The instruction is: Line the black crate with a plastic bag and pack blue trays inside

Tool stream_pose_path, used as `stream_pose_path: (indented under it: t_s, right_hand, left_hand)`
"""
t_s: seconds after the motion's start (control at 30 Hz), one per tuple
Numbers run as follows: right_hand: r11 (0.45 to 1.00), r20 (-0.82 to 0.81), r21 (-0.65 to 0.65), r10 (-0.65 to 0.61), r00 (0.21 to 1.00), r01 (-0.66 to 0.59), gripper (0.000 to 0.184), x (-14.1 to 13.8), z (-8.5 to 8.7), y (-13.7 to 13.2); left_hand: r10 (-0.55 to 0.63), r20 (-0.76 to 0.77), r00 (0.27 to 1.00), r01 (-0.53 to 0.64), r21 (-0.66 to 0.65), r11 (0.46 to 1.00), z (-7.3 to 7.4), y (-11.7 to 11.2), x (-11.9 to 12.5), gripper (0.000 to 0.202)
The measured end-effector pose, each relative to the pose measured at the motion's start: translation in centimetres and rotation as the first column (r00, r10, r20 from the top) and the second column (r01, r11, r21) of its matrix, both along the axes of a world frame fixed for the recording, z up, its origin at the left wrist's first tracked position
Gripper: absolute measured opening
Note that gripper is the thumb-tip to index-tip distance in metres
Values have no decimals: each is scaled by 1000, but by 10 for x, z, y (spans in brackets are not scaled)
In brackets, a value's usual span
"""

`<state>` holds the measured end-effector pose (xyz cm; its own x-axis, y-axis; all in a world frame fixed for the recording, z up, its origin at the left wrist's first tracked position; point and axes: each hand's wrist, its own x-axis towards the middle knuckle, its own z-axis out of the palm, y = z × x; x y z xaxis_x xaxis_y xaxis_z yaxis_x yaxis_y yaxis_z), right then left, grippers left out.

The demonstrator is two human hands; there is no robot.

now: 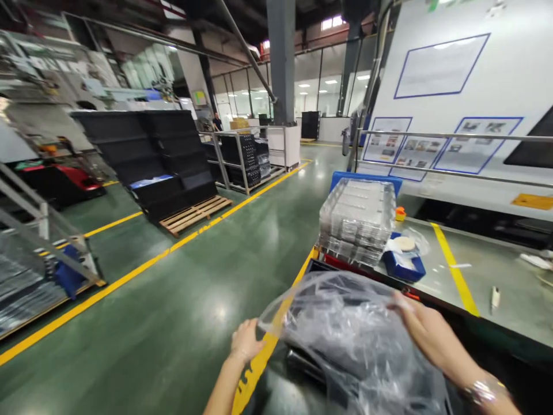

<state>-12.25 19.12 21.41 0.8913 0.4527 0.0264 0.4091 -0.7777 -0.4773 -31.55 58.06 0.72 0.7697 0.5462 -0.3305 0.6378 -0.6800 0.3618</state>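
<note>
- Clear plastic bag: we grip its edges, left hand and right hand fingers pinched on film.
- Bag partly over the dark trays; lower part looks uncovered.
- Clear tray stack beyond the bag, untouched.

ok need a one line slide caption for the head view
Both hands, left hand and right hand, hold a clear plastic bag beside stacked clear trays.

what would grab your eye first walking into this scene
The crinkled clear plastic bag at bottom centre, gripped by the left hand and right hand. Just beyond it stands a stack of clear trays; across the green floor, tall black stacks sit by a wooden pallet.
</note>
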Motion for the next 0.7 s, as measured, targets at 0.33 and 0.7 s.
stream_pose_path:
  t_s: [0.33, 0.7]
  right_hand:
    - [893, -310, -49, 413, 857, -448, 32, -121, 13, 88]
    - [906, 53, -350, -234, 971, 238, 13, 9, -3, -98]
  left_hand:
    - [-590, 751, 297, 275, 524, 806, 83, -139, 78, 64]
    - [134, 857, 497, 23, -168, 986, 132, -8, 107, 20]
